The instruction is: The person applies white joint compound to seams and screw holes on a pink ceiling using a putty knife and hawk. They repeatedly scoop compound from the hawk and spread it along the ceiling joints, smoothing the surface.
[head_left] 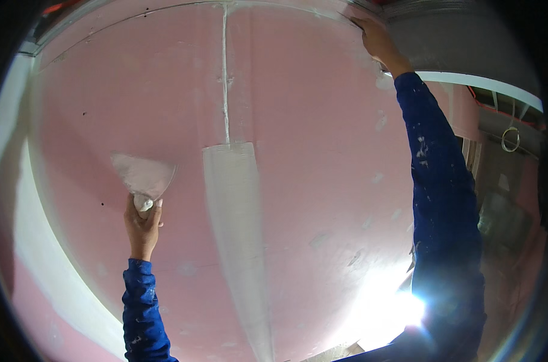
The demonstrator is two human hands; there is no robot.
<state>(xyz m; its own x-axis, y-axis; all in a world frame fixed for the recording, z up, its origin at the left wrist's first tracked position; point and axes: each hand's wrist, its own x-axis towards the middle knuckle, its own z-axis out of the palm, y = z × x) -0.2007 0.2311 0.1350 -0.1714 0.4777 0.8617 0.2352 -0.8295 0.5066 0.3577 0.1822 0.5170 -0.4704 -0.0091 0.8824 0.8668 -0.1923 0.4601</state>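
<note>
Left hand [142, 226], nearest the camera at lower left, is closed tight around the handle of a wide putty knife [143, 176]. The blade fans out above the fist, coated in pale filler, and lies flat against or just off the pink board [310, 181]; contact cannot be confirmed. Blade's right corner sits well apart from the wet filler strip [235, 229], with bare board between them. The strip runs down the middle, narrow near the bottom edge and widest at its squared top end. Above that end, a thin filled joint line [226, 78] continues to the far edge of the board. Right hand [376, 39], far upper right at full reach of its blue sleeve [440, 199], rests with fingers spread on the board's far corner and holds nothing. Beyond that corner, a grey surface [455, 45]. A bright lamp [400, 308] glares at lower right.
</note>
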